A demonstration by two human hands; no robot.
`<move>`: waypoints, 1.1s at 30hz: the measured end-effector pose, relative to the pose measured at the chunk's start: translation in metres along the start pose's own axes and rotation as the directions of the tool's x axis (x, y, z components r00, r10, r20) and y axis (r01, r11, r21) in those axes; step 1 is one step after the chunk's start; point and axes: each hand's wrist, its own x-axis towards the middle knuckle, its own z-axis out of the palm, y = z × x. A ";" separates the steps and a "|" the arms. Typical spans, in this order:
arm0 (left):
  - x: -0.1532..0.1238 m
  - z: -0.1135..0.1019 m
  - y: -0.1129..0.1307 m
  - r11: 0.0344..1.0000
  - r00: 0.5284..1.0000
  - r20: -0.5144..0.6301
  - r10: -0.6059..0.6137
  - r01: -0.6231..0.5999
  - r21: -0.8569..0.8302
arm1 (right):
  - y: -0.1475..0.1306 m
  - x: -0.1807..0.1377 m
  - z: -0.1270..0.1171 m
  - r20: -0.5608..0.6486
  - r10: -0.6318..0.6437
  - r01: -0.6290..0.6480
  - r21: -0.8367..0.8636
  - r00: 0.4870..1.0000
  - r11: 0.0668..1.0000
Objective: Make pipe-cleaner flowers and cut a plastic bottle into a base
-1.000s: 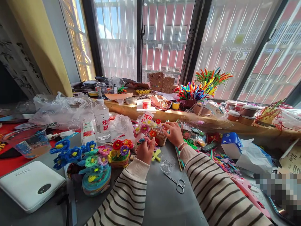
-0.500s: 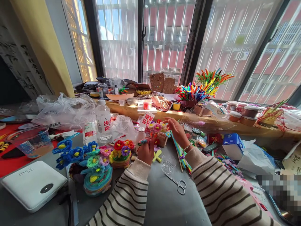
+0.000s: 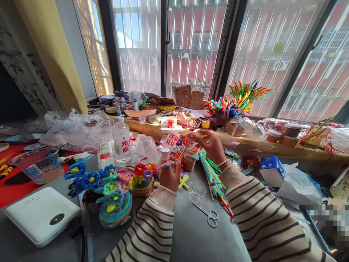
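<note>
Above the small basket [image 3: 188,160], the right hand [image 3: 214,147] pinches a flower bundle [image 3: 203,160]; the left hand [image 3: 169,174] grips one stem. Finished flower discs [image 3: 114,193] lie left; arranging looks unfinished.

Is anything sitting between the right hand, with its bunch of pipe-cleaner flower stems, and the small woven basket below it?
Nothing visible does. The right hand holds the flower stems raised just right of the woven basket. The left hand grips one stem in front of it.
</note>
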 end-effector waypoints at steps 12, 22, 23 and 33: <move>-0.008 0.007 -0.005 0.988 0.990 -0.002 0.141 -0.140 0.064 | 0.008 0.007 0.036 -0.086 -0.272 0.221 -0.379 0.959 0.899; -0.008 0.007 -0.009 0.984 0.988 0.006 0.157 -0.157 0.087 | 0.007 0.020 0.036 -0.047 -0.351 0.302 -0.410 0.935 0.860; -0.008 0.007 -0.009 0.983 0.987 0.006 0.158 -0.158 0.090 | 0.009 0.016 0.038 -0.025 -0.352 0.311 -0.411 0.936 0.857; -0.011 0.010 -0.009 0.986 0.990 0.030 0.141 -0.143 0.083 | 0.008 0.001 0.033 -0.125 -0.265 0.226 -0.258 0.956 0.939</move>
